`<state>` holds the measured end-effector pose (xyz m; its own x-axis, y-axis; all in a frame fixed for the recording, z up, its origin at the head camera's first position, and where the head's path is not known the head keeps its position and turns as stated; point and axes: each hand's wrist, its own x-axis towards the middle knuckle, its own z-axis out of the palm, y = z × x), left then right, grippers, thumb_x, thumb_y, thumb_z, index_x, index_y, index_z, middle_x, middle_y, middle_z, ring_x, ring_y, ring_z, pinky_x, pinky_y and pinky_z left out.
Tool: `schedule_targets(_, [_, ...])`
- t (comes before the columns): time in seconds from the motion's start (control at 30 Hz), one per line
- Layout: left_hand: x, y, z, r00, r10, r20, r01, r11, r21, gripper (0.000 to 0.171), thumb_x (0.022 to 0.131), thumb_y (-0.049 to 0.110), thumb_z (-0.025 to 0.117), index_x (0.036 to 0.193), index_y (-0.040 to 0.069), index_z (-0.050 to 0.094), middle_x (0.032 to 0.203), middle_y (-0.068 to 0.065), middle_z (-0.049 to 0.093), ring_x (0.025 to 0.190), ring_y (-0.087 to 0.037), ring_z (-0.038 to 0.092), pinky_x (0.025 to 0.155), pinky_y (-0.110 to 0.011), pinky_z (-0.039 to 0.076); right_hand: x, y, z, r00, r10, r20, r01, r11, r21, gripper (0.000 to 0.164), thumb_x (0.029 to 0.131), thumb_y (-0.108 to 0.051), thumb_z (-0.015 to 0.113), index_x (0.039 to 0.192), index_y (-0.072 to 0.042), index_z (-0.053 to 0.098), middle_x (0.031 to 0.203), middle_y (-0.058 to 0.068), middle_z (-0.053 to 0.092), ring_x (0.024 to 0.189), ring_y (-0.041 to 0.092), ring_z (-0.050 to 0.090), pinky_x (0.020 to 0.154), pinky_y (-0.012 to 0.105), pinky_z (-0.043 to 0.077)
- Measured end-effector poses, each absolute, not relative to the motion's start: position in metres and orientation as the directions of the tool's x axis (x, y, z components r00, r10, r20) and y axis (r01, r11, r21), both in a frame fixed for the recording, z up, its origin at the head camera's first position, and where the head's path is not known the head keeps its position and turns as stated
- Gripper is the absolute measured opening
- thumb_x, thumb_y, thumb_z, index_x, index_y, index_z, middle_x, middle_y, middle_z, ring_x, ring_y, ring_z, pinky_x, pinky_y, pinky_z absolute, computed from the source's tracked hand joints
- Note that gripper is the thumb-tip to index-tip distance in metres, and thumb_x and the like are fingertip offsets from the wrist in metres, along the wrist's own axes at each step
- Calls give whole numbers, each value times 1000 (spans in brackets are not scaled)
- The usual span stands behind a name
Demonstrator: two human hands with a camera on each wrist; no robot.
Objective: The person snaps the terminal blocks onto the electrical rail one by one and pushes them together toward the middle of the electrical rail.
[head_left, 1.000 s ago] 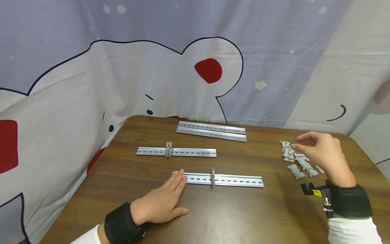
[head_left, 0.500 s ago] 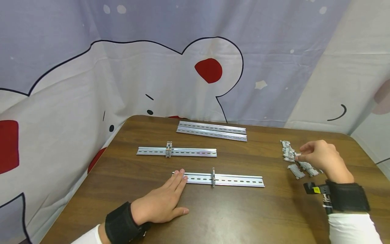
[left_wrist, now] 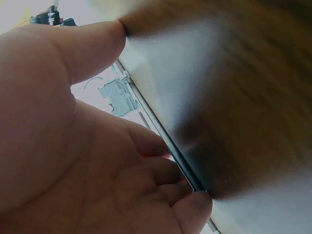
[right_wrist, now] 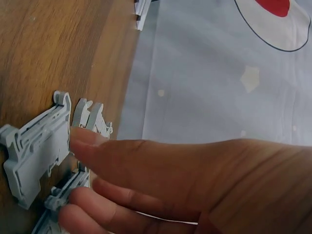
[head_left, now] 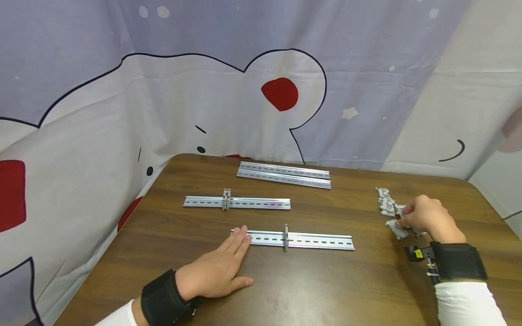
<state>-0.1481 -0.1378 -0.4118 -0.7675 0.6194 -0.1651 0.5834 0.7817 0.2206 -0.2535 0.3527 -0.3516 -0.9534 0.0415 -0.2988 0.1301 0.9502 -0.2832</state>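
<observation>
My left hand [head_left: 216,267] lies flat, its fingertips resting on the left end of a slotted metal DIN rail [head_left: 320,241]. One grey terminal block [head_left: 286,237] stands upright on that rail; the left wrist view shows this block [left_wrist: 118,96] beyond the thumb. At the right, my right hand [head_left: 434,219] reaches down over a group of loose grey terminal blocks [head_left: 386,203]. In the right wrist view its thumb tip is right at the edge of the nearest block [right_wrist: 39,151], the other fingers curving below, apart from the thumb. The hand partly hides several blocks.
Behind, another DIN rail [head_left: 261,203] carries a pair of terminal blocks [head_left: 226,199] side by side. Two bare rails [head_left: 283,174] lie together near the back edge of the wooden table [head_left: 302,290]. A printed curtain [head_left: 204,104] hangs behind the table.
My right hand has lowered and come toward the near loose block, its fingers now right by it. The left hand has stayed on the rail.
</observation>
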Motion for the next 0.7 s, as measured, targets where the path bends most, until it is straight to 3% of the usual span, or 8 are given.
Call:
schedule_targets(0.3, [-148, -138, -412, -765, 622, -171, 584, 780, 226, 89, 96, 56, 49, 153, -5, 18, 161, -25, 2, 148, -37, 6, 116, -46, 24, -251, 347, -356, -949, 47, -312, 133, 955, -263, 36, 70, -38, 84, 90, -9, 73, 76, 8, 62, 67, 23, 57, 53, 39, 43])
schedule_targets(0.7, [-148, -138, -410, -765, 622, -165, 584, 779, 231, 88, 97, 55, 49, 153, -5, 18, 161, -25, 2, 148, -37, 6, 116, -46, 24, -254, 345, -360, -937, 88, -339, 173, 958, -229, 42, 70, -37, 85, 95, -7, 70, 79, 11, 60, 69, 26, 57, 56, 43, 42])
